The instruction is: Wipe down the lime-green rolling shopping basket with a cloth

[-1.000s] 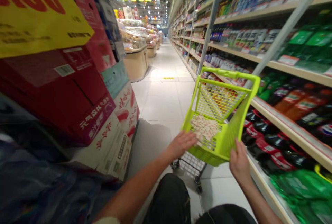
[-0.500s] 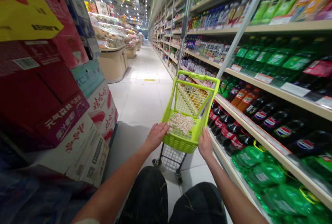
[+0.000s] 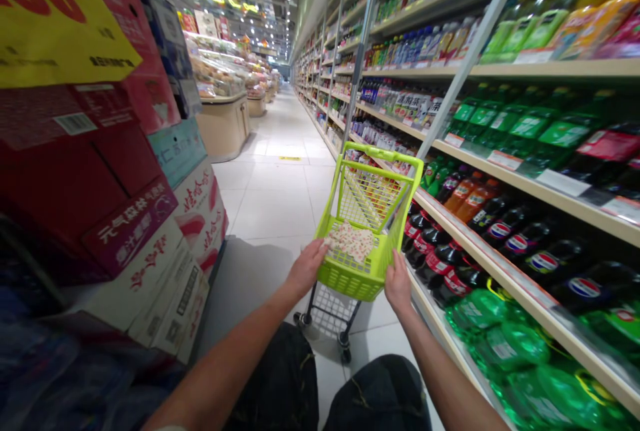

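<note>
A lime-green shopping cart [image 3: 355,281] stands in the aisle in front of my knees, its low basket facing me and its frame rising at the far end. My left hand [image 3: 307,268] grips the basket's near left corner, fingers over the rim. On the opposite side, my right hand [image 3: 399,281] holds the near right edge, thumb up and the other fingers mostly hidden. Inside the basket lies a crumpled cream cloth item [image 3: 351,240] with a small reddish pattern, close to my left fingertips. Dark casters [image 3: 344,346] carry the cart on the tiles.
Shelves of drink bottles [image 3: 533,258] run along the right, close to my right arm. Green bottle packs [image 3: 510,344] sit on the lowest shelf. Stacked drink cartons [image 3: 200,218] border the left side. Farther ahead stands a wooden display counter [image 3: 223,128] beside the pale tiled aisle [image 3: 273,198].
The view has shifted slightly, so the shelves and cart appear a little lower. Both hands keep their places on the basket's sides, and the cloth item lies as before.
</note>
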A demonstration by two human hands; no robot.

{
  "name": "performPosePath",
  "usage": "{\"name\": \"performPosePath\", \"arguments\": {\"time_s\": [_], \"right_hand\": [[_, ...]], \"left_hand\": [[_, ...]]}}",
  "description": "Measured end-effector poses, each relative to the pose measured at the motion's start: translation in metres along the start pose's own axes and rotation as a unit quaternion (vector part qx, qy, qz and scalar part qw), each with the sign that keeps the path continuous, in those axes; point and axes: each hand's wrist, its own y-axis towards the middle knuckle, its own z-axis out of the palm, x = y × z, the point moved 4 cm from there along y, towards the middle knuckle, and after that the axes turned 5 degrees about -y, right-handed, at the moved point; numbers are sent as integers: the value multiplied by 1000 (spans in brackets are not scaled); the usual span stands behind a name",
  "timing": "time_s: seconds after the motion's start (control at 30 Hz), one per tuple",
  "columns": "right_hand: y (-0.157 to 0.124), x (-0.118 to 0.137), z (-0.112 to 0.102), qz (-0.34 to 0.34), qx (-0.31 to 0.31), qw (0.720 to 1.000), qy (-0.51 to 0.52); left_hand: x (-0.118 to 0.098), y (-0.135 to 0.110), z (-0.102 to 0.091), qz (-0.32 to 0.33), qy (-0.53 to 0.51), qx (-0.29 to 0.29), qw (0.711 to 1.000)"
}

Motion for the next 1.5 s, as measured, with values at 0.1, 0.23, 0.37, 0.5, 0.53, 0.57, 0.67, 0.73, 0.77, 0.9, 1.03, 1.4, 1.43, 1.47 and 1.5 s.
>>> {"name": "performPosePath", "arguments": {"time_s": [0.1, 0.23, 0.37, 0.5, 0.53, 0.57, 0.67, 0.73, 0.77, 0.9, 1.03, 1.4, 1.43, 1.47, 1.5], "right_hand": [[-1, 2, 1, -9, -1, 1000, 1], [2, 2, -5, -22, 20, 999, -16], [2, 22, -27, -38, -28, 998, -39], [-20, 73, -38, -76, -4, 992, 103], [-28, 85, -34, -58, 38, 983, 168], [-37, 95, -30, -23, 75, 970, 230], [-56, 110, -20, 113, 117, 915, 368], [-62, 110, -20, 193, 108, 880, 421], [-64, 109, -21, 229, 108, 861, 441], [-65, 104, -31, 298, 109, 811, 492], [-64, 103, -40, 258, 68, 848, 458], [-73, 100, -35, 219, 175, 858, 430], [-74, 97, -36, 224, 186, 855, 430], [-75, 95, -37, 227, 188, 853, 430], [-75, 94, -38, 226, 182, 853, 433]], "left_hand": [[-36, -6, 19, 76, -31, 37, 996], [-40, -3, 17, 60, -51, 50, 996], [-11, 6, -11, -93, -158, -14, 983], [-29, 4, -25, -196, -315, -77, 926], [-40, 2, -25, -211, -347, -76, 911], [-51, 0, -26, -216, -379, -67, 897], [-79, -8, -25, -221, -470, -21, 854], [-83, -14, -21, -262, -531, 7, 806], [-82, -18, -18, -292, -558, 18, 777], [-65, -26, -15, -387, -566, -25, 728], [-66, -22, -33, -353, -513, -107, 775], [-80, -32, -18, -403, -601, 36, 689], [-78, -31, -21, -405, -604, 38, 686], [-78, -30, -23, -401, -609, 40, 683], [-80, -29, -26, -395, -616, 44, 681]]}}
